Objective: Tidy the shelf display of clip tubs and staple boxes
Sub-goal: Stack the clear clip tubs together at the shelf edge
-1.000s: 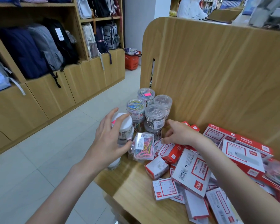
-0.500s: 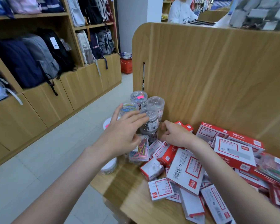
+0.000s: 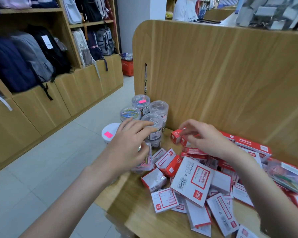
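Observation:
Several clear round clip tubs stand in the shelf's back left corner, one with a pink sticker and one with silver clips. A white-lidded tub sits at the left edge. My left hand reaches over a flat clear box of coloured clips, its straight fingers touching the silver-clip tub. My right hand pinches a small red staple box just above the pile. Red and white staple boxes lie jumbled across the wooden shelf.
A tall wooden back panel rises behind the shelf. Tiled floor drops away to the left. Backpacks fill wall shelves at left, and a red basket stands on the floor. A person stands far behind.
My left hand left the white-lidded tub and moved right onto the silver-clip tub. My right hand picked a small red box out of the pile and raised it slightly.

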